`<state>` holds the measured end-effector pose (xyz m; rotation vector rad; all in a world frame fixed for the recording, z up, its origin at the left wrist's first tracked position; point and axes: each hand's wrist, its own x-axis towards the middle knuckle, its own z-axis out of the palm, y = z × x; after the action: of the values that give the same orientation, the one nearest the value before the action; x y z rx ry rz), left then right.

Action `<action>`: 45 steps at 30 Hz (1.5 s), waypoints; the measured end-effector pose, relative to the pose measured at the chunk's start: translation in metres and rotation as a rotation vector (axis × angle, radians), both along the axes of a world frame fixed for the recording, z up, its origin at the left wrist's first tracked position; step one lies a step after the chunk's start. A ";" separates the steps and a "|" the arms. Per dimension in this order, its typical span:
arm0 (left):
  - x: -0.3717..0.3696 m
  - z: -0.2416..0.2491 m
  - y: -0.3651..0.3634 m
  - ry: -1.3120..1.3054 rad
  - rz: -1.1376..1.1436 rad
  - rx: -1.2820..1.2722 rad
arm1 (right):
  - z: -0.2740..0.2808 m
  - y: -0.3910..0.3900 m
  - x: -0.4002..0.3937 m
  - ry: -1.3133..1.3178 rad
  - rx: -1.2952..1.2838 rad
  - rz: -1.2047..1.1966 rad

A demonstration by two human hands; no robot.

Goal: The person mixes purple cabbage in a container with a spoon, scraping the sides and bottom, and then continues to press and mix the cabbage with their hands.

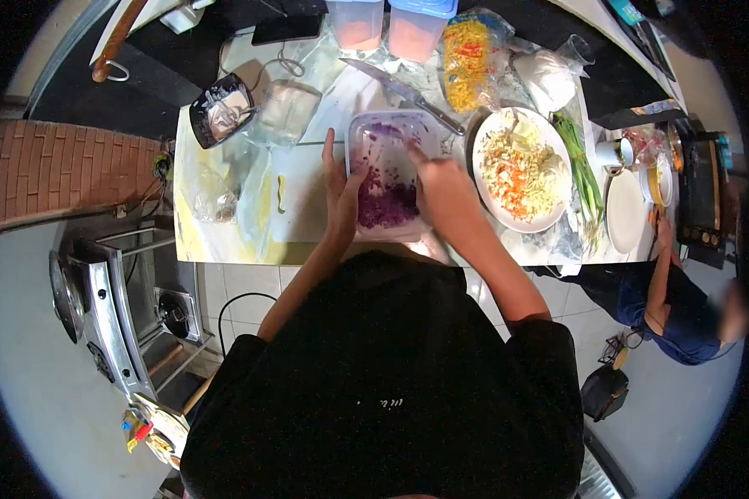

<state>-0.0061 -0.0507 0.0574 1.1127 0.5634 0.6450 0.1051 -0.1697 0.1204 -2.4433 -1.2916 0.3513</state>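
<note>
A clear plastic container stands in front of me on the counter, with chopped purple food gathered mostly at its near end and bits along the far end. My left hand rests against the container's left side, fingers extended and apart. Over its right side is my right hand, with the index finger pointing into the container and the other fingers curled; whether they hold anything is hidden. Right of it lies a white oval plate with chopped orange and pale vegetables. A knife lies beyond the container.
Green onions, a yellow food packet, a white bag and lidded tubs stand around the back and right. Plastic bags lie at left. A co-worker is at the far right beside an empty plate.
</note>
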 end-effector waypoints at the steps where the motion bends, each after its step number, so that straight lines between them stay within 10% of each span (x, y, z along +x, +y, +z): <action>1: 0.001 -0.006 0.001 -0.002 0.006 -0.007 | -0.001 0.006 0.006 -0.024 0.036 -0.001; 17: -0.001 -0.014 -0.001 -0.049 -0.098 -0.472 | 0.026 0.006 0.005 0.169 0.269 0.019; 29: -0.010 -0.020 0.007 -0.024 -0.119 -0.127 | 0.005 -0.017 -0.022 0.046 0.211 0.129; 41: -0.038 -0.052 0.027 0.700 -0.185 0.538 | 0.003 -0.053 -0.038 0.187 0.038 0.047; 45: -0.038 -0.025 0.016 0.561 0.178 0.748 | 0.001 -0.051 -0.033 0.160 0.014 0.057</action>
<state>-0.0444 -0.0347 0.0325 1.9932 0.9456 0.7198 0.0720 -0.2211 0.1216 -2.3180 -1.2919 0.5387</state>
